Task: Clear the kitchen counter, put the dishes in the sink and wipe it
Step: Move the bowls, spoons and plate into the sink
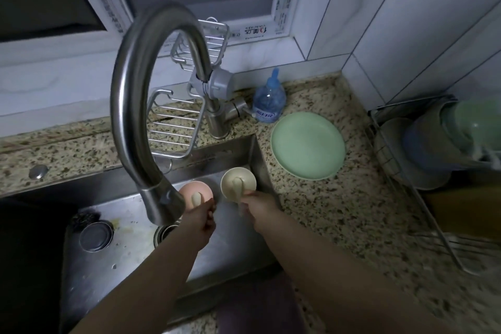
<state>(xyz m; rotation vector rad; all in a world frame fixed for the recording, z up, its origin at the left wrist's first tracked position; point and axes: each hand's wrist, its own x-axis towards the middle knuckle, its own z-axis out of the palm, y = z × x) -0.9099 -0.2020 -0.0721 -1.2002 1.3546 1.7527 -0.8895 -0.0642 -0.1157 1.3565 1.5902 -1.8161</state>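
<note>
Fingers of my left hand (202, 215) are curled around the handle of a cream plastic spoon (195, 199) whose bowl rests in the small pink bowl (202, 190) at the far right of the stainless steel sink (108, 266). My right hand (257, 205) pinches the rim of a cream round bowl (238, 180) together with the handle of a second cream spoon (236, 187) lying in it; that bowl sits in the sink's far right corner, just right of the pink one. On the speckled granite counter (339, 211) to the right, a pale green round plate (307, 145) lies flat, with a blue plastic bottle (269, 102) just beyond it. A curved steel tap (130, 116) arches over the sink, its spout near my left wrist. Farther right, a wire dish rack (385, 152) holds blurred stacked crockery.
</note>
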